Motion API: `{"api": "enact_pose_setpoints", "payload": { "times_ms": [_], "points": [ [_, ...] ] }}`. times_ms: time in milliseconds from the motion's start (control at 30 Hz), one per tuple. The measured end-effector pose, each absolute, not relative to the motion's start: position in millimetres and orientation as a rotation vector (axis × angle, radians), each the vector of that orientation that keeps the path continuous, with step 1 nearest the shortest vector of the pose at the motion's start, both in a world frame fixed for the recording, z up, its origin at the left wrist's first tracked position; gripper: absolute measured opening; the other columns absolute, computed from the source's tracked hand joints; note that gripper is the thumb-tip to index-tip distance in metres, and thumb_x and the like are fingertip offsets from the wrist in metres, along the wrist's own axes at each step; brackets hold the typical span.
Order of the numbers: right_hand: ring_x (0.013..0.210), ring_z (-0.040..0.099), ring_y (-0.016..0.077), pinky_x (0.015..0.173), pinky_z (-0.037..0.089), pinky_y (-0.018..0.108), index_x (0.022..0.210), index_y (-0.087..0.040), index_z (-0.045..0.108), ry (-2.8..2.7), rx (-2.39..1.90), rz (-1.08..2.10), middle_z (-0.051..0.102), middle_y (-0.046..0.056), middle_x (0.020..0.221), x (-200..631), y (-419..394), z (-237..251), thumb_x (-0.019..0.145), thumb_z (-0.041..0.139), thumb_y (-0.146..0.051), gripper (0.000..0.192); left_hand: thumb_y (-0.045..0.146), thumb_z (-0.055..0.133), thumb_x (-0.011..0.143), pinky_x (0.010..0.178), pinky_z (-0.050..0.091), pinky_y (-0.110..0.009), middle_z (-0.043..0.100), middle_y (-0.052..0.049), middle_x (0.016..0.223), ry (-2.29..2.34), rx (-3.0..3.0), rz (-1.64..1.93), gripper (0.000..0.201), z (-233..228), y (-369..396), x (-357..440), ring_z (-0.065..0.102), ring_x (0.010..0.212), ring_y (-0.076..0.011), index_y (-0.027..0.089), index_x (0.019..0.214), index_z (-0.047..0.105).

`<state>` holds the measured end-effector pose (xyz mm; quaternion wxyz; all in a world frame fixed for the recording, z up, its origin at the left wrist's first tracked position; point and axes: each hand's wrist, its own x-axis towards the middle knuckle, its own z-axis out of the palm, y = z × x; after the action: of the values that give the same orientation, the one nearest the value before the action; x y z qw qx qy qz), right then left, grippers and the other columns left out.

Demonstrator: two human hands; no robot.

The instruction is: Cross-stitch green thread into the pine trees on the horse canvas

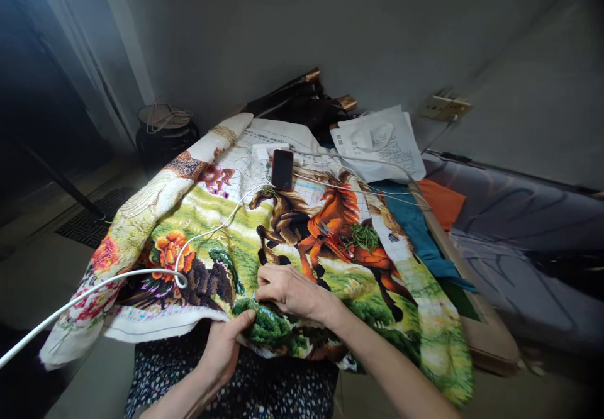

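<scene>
A large cross-stitch cloth (226,230) with brown and orange horses, flowers and green grass lies spread over my lap and a board. My left hand (224,346) grips the cloth's near edge from below, thumb on a dark green patch. My right hand (287,290) rests on top of the cloth just above it, fingertips pinched together at the fabric; whatever they pinch is too small to see. A bundle of green thread (363,236) and small scissors (330,233) lie on the orange horse.
A dark phone (282,168) lies on the cloth's far part, with a white cable (141,272) running off to the left. Behind are a printed white bag (382,142), teal (415,224) and orange (441,202) fabric, a wall socket (445,106) and a dark pot (165,133) on the floor.
</scene>
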<state>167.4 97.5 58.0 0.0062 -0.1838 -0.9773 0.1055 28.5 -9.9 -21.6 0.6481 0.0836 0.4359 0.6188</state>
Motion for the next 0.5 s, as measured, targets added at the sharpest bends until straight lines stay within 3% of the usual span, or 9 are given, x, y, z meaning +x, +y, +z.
{"api": "enact_pose_setpoints", "payload": {
  "times_ms": [167, 333, 500],
  "points": [
    [0.076, 0.048, 0.0132, 0.06, 0.03, 0.024, 0.078, -0.02, 0.066, -3.03, -0.595, 0.422, 0.054, 0.001, 0.081, 170, 96, 53, 0.089, 0.055, -0.011, 0.018, 0.02, 0.08, 0.057, 0.103, 0.039, -0.045, 0.073, -0.007, 0.104, 1.0, 0.213, 1.406, 0.058, -19, -10, 29, 0.062, 0.106, -0.0273, 0.018, 0.114, 0.066],
    [0.079, 0.05, 0.0146, 0.066, 0.036, 0.024, 0.088, -0.017, 0.062, -2.998, -0.624, 0.461, 0.056, 0.003, 0.084, 170, 77, 61, 0.089, 0.052, -0.009, 0.013, 0.021, 0.082, 0.053, 0.096, 0.043, -0.043, 0.074, -0.006, 0.087, 1.027, 0.199, 1.369, 0.05, -14, -8, 28, 0.065, 0.092, -0.0263, 0.015, 0.101, 0.071],
    [0.078, 0.051, 0.0184, 0.068, 0.039, 0.029, 0.084, -0.016, 0.058, -2.943, -0.708, 0.063, 0.058, 0.006, 0.083, 158, 46, 57, 0.091, 0.049, -0.011, 0.013, 0.019, 0.08, 0.052, 0.076, 0.049, -0.032, 0.068, 0.0, 0.067, 0.996, 0.162, 1.353, 0.024, -16, -10, 24, 0.062, 0.072, -0.0184, 0.014, 0.075, 0.072]
  ]
}}
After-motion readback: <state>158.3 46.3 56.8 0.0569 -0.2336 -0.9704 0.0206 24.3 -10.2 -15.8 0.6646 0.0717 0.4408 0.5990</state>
